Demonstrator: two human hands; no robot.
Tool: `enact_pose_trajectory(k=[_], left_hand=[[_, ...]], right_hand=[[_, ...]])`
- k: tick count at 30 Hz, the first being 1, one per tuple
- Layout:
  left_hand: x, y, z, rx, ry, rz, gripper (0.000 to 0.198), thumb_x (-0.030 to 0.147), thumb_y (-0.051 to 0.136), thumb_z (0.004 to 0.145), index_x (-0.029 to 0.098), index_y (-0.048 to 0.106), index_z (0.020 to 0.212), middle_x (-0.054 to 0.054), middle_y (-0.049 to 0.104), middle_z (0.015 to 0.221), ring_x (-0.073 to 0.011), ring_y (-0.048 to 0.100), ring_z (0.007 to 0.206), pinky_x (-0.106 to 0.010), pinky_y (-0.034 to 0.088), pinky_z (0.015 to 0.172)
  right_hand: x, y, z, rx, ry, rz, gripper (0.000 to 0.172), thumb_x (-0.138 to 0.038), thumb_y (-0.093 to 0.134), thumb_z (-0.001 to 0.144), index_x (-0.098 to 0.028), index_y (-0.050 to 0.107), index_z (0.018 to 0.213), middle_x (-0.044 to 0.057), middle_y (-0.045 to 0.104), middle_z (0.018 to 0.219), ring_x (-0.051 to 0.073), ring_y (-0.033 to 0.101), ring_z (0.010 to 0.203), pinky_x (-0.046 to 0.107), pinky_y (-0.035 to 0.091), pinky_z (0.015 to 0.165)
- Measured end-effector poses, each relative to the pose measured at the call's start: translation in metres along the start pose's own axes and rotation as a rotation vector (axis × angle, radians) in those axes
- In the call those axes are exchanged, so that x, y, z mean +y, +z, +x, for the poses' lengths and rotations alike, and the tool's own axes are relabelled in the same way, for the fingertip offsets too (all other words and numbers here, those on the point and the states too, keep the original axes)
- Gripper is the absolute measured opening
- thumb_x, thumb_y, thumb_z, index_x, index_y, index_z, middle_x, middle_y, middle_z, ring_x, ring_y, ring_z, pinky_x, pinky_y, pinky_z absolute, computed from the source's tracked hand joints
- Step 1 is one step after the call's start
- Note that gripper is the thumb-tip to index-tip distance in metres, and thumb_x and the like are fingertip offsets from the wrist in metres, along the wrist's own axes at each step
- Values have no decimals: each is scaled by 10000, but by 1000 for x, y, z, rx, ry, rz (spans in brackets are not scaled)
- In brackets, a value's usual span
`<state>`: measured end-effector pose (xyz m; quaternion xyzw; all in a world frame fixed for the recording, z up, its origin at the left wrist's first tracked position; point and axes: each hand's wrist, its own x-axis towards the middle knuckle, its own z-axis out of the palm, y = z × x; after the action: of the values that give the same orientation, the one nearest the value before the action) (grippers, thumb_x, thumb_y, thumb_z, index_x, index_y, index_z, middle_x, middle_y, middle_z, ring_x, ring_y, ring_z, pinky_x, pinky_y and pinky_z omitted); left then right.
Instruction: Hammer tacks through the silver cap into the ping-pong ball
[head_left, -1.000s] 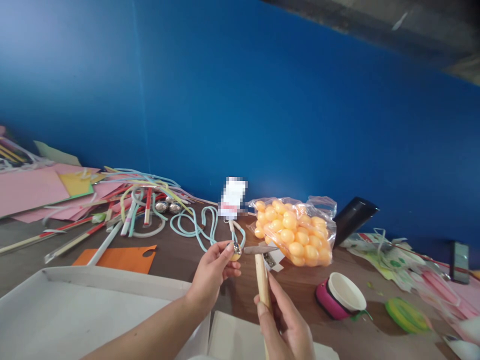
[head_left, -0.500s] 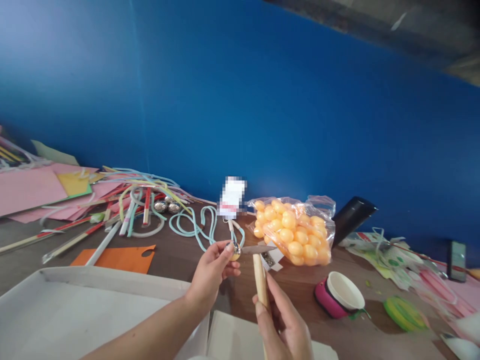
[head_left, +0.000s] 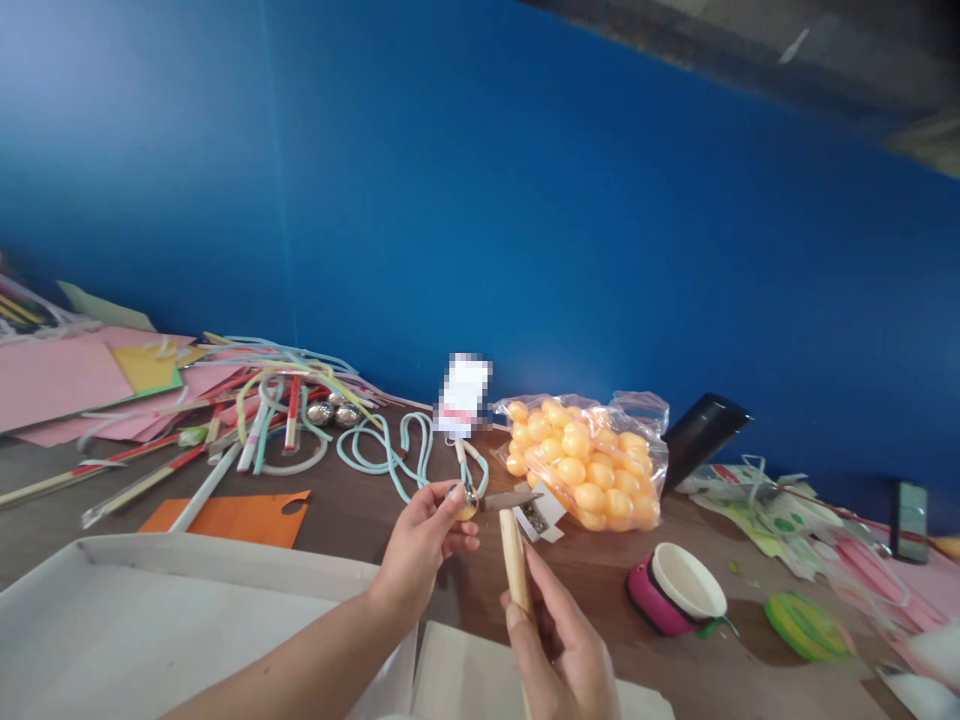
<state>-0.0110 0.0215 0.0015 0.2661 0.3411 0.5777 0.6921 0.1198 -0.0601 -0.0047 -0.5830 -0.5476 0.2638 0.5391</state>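
The left hand (head_left: pixel 429 535) pinches a shiny ball (head_left: pixel 469 502); the right hand (head_left: pixel 564 645) curls closed round a hammer (head_left: pixel 514 550), its head beside the ball.

The right hand (head_left: pixel 564 640) has shifted the hammer (head_left: pixel 514 560) toward the left fingertips (head_left: pixel 455 494); its head (head_left: pixel 506 500) now sits closer beside their shiny ball (head_left: pixel 469 505).

I see my left hand (head_left: pixel 420 537) pinched between thumb (head_left: pixel 451 506) and forefinger (head_left: pixel 430 493), lower fingers (head_left: pixel 463 542) curled beneath, left forearm (head_left: pixel 300 650) slanting back from the grip. My right hand (head_left: pixel 564 645) wraps its hold just beside that pinch.
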Motion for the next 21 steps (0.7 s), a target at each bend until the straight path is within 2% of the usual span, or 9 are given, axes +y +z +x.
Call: enact_pose_trajectory(k=[3, 5, 9, 11, 13, 14, 16, 21], left_hand=[[0, 0, 0, 16, 52, -8, 335, 373, 667, 701, 149, 546, 917, 4, 541, 733, -95, 573, 585, -220, 504, 528], [0, 1, -2, 44, 85, 1, 341, 377, 658, 708, 154, 539, 937, 6, 539, 743, -99, 574, 598, -228, 511, 531], [1, 2, -4, 69, 99, 31, 358, 379, 662, 701, 158, 538, 954, 5, 546, 755, -103, 578, 607, -235, 518, 531], [2, 2, -4, 64, 89, 32, 355, 380, 665, 696, 162, 543, 947, 7, 550, 752, -103, 580, 607, -231, 516, 531], [2, 2, -4, 55, 77, 31, 352, 377, 667, 693, 166, 546, 948, 9, 552, 750, -104, 583, 607, -230, 515, 531], [2, 2, -4, 52, 73, 32, 351, 376, 667, 694, 166, 547, 949, 9, 552, 751, -105, 584, 609, -229, 514, 530], [2, 1, -3, 38, 69, 31, 347, 375, 662, 699, 165, 549, 951, 7, 550, 754, -107, 584, 613, -231, 514, 534], [2, 1, -4, 6, 49, 23, 340, 391, 664, 693, 165, 564, 926, 16, 536, 724, -101, 571, 592, -229, 509, 528]], right_hand=[[3, -2, 2, 1, 74, 10, 511, -378, 566, 761, -175, 546, 1229, 87, 713, 959, 240, 683, 706, 263, 546, 541], [7, -3, 2, -28, 138, 17, 514, -342, 550, 763, -181, 516, 1250, 68, 724, 843, 202, 654, 542, 244, 506, 421], [12, -3, 3, -139, 273, -9, 513, -262, 489, 766, -195, 460, 1274, 29, 709, 724, 154, 553, 363, 234, 439, 326], [9, -3, 4, -214, 261, -66, 487, -231, 488, 759, -199, 497, 1244, 31, 706, 762, 166, 595, 418, 253, 487, 410], [5, -4, 5, -278, 183, -141, 446, -193, 512, 744, -196, 564, 1187, 36, 706, 783, 204, 664, 609, 281, 527, 610], [4, -5, 6, -295, 152, -169, 436, -179, 519, 738, -197, 583, 1169, 35, 707, 767, 217, 671, 673, 289, 523, 664], [3, -7, 7, -312, 120, -213, 439, -170, 524, 734, -210, 590, 1166, 39, 709, 785, 226, 670, 734, 292, 519, 693], [6, -10, 8, -182, 23, -279, 404, -210, 558, 724, -237, 611, 1124, 65, 660, 1013, 232, 642, 835, 302, 512, 753]])
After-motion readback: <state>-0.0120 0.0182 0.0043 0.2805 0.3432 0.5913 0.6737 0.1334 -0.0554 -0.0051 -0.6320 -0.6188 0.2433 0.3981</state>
